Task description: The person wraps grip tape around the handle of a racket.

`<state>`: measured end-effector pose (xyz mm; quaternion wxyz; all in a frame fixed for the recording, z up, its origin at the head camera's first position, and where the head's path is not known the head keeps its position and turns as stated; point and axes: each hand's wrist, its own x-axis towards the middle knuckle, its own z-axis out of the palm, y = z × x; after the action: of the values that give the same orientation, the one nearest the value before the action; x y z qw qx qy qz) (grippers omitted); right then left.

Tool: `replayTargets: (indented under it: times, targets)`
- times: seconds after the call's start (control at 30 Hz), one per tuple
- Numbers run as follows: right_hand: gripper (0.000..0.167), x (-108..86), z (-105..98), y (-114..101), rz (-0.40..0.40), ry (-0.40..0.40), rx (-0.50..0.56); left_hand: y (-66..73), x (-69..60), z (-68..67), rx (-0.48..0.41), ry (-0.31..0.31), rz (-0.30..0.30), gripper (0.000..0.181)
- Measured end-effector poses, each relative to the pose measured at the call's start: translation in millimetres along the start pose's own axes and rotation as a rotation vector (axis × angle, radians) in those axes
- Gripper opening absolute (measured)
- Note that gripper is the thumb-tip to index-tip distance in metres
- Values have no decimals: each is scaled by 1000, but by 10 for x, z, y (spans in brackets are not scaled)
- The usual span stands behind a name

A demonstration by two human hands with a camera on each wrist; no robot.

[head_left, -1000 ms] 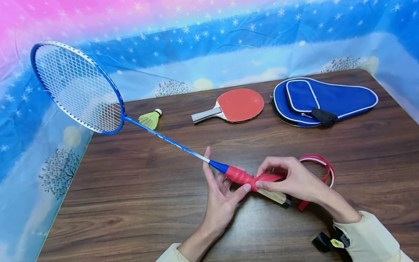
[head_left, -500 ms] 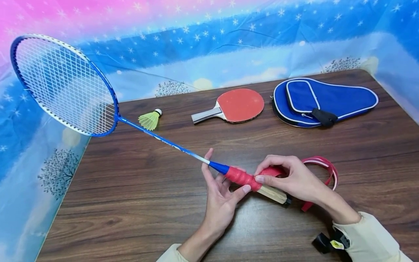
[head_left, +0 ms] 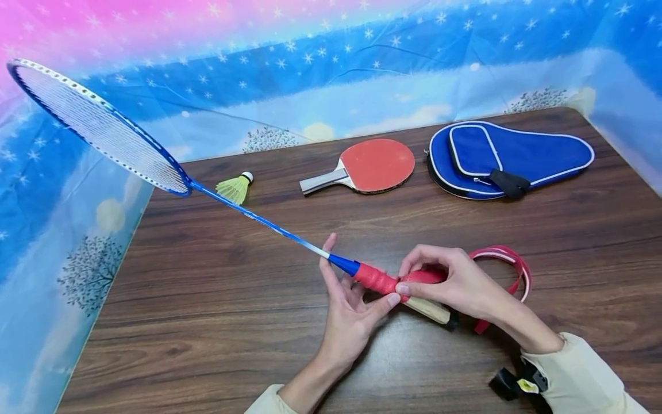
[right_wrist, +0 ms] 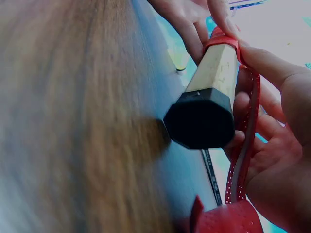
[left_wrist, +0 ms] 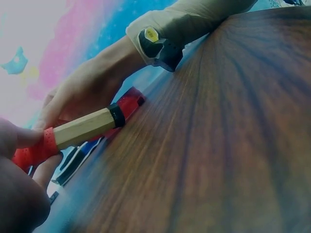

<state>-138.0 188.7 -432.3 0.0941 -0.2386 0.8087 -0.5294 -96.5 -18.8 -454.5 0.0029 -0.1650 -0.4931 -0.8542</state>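
Observation:
My left hand (head_left: 347,322) grips a blue-and-white badminton racket (head_left: 258,220) by its handle, thumb on the red wrap. The racket head points to the upper left, tilted nearly edge-on and raised off the table. Between thumb and fingers, my right hand (head_left: 460,282) pinches perforated red grip tape (right_wrist: 250,121) right where it meets the handle. The tape covers the upper handle, and its loose length curls beyond the right wrist. Below the wrap, bare pale wood (left_wrist: 85,128) shows, ending in a black butt cap (right_wrist: 200,121). Some left fingers are hidden behind the handle.
Along the back of the brown wooden table (head_left: 217,322) lie a yellow shuttlecock (head_left: 235,188), a red table tennis bat (head_left: 377,165) and a blue paddle case (head_left: 543,155). A patterned cloth (head_left: 331,75) hangs behind and to the left.
The racket has rolled about its shaft, so its head now looks much narrower and lies farther left. My right hand has shifted slightly with the tape; both hands keep their hold.

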Motion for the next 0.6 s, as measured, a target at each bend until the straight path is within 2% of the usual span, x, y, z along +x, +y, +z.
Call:
replayTargets:
  times: [0.1,0.2,0.43,0.5,0.6]
  targets:
    - [23,6,-16,4,58,40,-97,18,-4,-5,-14,0,-5,116]
    - [23,3,-33,9,94,28,-130,33,-3,-2,-25,-5,6,118]
    - [12,-14,-88,14,-6,-88,0,24,7,-1,39,23,63,120]
    - [12,-17,-89,14,-25,-92,1,17,6,-5,43,19,67,119]
    - [12,-21,-72,13,-13,-81,-7,18,-3,-3,39,0,59,113]
